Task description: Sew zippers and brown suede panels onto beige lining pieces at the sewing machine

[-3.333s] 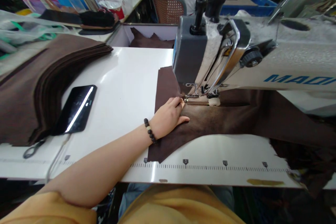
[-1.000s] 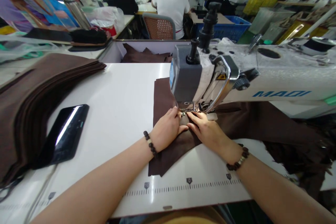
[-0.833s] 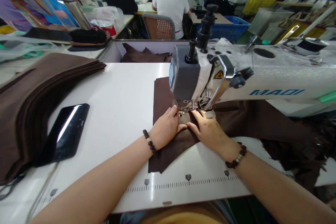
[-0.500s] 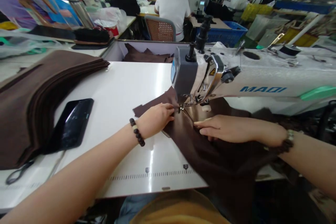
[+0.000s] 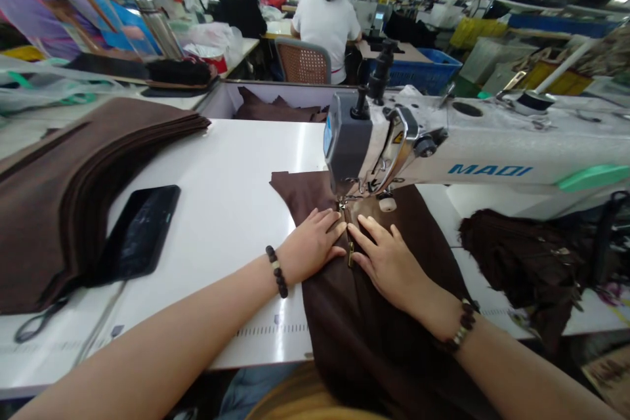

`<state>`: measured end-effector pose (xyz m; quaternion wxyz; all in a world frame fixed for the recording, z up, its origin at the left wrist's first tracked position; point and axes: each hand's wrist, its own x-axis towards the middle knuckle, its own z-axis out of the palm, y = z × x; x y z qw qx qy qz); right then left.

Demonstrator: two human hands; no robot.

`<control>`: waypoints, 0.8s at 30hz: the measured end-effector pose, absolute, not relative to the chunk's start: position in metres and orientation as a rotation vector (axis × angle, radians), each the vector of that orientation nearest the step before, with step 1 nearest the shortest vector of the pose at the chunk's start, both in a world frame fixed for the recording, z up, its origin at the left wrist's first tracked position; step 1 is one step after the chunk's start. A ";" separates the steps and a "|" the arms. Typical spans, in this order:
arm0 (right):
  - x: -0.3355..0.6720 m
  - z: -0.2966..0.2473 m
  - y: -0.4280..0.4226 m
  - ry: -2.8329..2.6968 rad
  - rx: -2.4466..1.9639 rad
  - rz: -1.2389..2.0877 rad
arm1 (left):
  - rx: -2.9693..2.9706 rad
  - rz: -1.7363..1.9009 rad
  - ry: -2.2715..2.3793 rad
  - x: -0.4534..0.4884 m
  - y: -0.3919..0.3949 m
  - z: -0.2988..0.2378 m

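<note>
Dark brown fabric [image 5: 374,328] lies under the needle area of a white and grey sewing machine [image 5: 349,138] and hangs over the table's front edge. A zipper with a brass-coloured pull [image 5: 351,254] runs down the fabric from the presser foot [image 5: 342,202]. My left hand [image 5: 315,243] rests on the fabric left of the zipper, fingers stretched toward the foot. On the other side my right hand [image 5: 386,259] lies with spread fingers, its thumb close to the pull. Both hands press down from above.
At left sits a stack of brown cut pieces [image 5: 63,184], with a black phone [image 5: 142,230] and a scissor handle [image 5: 39,325] beside it. Bundled brown pieces [image 5: 526,256] lie right of the machine. Beyond the table a person [image 5: 327,20] sits facing away near a blue crate [image 5: 433,72].
The fabric has turned so the zipper runs toward me. My right hand has moved left and forward, its fingers now spread flat; my left hand has shifted slightly right and toward me.
</note>
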<state>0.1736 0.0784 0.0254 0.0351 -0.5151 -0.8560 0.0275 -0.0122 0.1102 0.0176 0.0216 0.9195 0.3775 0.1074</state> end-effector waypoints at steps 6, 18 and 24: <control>0.171 0.024 0.079 -2.637 -1.629 0.028 | 2.832 0.283 1.155 -0.013 0.112 0.014; 0.170 0.030 0.085 -2.628 -1.600 0.067 | 2.814 0.313 1.096 -0.016 0.123 0.016; 0.182 0.046 0.094 -2.683 -1.183 0.295 | 2.720 0.281 1.021 -0.023 0.108 0.034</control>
